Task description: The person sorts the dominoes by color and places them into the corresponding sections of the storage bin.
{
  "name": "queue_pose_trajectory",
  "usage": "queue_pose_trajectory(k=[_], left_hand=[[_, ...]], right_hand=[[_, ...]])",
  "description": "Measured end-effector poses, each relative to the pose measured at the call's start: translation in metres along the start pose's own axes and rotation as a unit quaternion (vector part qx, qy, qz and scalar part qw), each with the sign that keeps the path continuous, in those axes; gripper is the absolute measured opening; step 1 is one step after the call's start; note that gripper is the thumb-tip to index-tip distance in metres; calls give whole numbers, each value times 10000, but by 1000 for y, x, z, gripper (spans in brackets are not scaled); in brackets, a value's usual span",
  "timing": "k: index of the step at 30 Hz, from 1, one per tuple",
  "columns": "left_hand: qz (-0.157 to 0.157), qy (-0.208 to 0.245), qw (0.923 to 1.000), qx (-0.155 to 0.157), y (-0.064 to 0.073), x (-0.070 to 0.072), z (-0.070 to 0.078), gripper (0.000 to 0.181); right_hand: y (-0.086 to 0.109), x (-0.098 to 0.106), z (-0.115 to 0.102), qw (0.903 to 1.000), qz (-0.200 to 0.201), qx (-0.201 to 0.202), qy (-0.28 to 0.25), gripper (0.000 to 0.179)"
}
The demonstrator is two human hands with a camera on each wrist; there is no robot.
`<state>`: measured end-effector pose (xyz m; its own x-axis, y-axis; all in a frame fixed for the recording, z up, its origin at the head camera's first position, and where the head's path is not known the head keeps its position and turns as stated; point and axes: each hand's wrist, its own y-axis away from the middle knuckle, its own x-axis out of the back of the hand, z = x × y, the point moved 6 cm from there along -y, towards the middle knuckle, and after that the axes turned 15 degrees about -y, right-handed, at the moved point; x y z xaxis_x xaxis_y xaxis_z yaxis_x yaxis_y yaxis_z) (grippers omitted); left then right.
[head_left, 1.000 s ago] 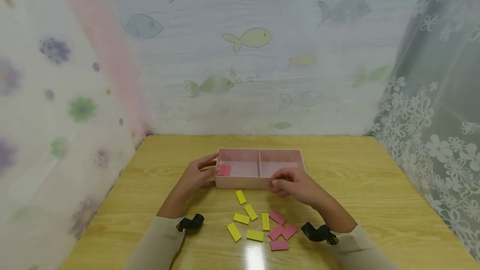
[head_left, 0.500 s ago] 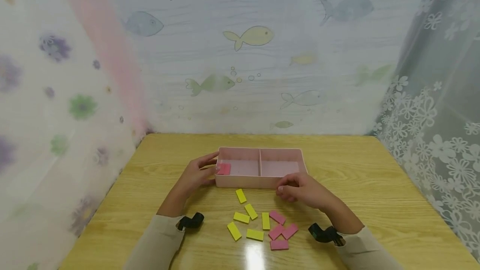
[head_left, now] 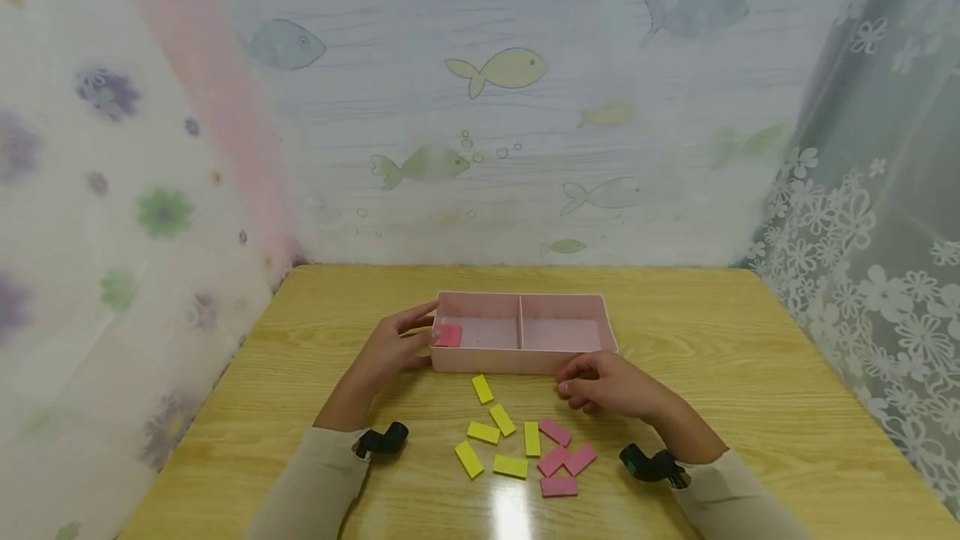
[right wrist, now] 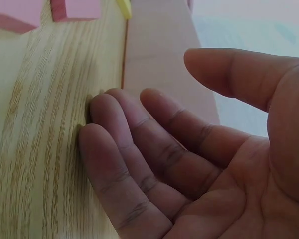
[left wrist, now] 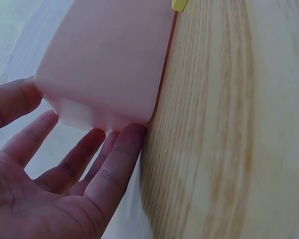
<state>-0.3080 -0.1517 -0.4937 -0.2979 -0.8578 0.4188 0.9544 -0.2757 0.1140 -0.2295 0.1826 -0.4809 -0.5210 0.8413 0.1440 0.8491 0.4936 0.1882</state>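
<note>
A pink two-compartment box (head_left: 480,361) stands on the table, with a pink block (head_left: 448,336) in the left corner of its left compartment. At the box's left end is my left hand (head_left: 388,354); in the left wrist view its fingertips touch the end wall, thumb at the upper edge. My right hand (head_left: 615,386) is beside the front right corner of the box, holding nothing. Its fingers (right wrist: 102,154) are loosely bent with the tips at the tabletop, and the thumb stands apart. Several yellow blocks (head_left: 510,467) and several pink blocks (head_left: 558,487) lie in front of the box.
The wooden table (head_left: 337,290) meets a fish-patterned cloth (head_left: 510,215) at its back edge. Flowered cloth hangs on the left, white lace on the right. Black cameras (head_left: 382,440) sit at both wrists.
The right hand has drawn back from over the box's front wall, moving right and toward me. The left hand stays at the box's left end, and the blocks have not moved.
</note>
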Motion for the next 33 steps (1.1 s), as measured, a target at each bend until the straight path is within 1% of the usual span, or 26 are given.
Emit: queue_pose_trajectory(k=[5, 10, 13, 18, 21, 24, 28, 33], left_hand=[[-25, -15, 10000, -69, 1, 0, 0, 58], [-98, 5, 9999, -115, 1, -2, 0, 58], [-117, 26, 9998, -129, 1, -2, 0, 59], [-167, 59, 9997, -191, 2, -2, 0, 59], [-173, 82, 9996, -188, 2, -2, 0, 59], [-164, 71, 9997, -191, 3, -1, 1, 60], [-156, 38, 9997, -204, 3, 0, 1, 60], [-186, 43, 9995, -246, 1, -1, -1, 61]], right_hand=[[1, 0, 1, 10000, 33, -50, -23, 34], [2, -5, 1, 9997, -89, -108, -200, 37], [3, -8, 1, 9996, -157, -115, -205, 37], [2, -11, 0, 9997, -241, -27, 74, 34], [1, -12, 0, 9988, -304, 115, 374, 34], [0, -15, -2, 9975, -362, 244, 552, 36], [-1, -19, -5, 9965, -390, 335, 656, 36], [0, -24, -7, 9940, -319, 390, 974, 32]])
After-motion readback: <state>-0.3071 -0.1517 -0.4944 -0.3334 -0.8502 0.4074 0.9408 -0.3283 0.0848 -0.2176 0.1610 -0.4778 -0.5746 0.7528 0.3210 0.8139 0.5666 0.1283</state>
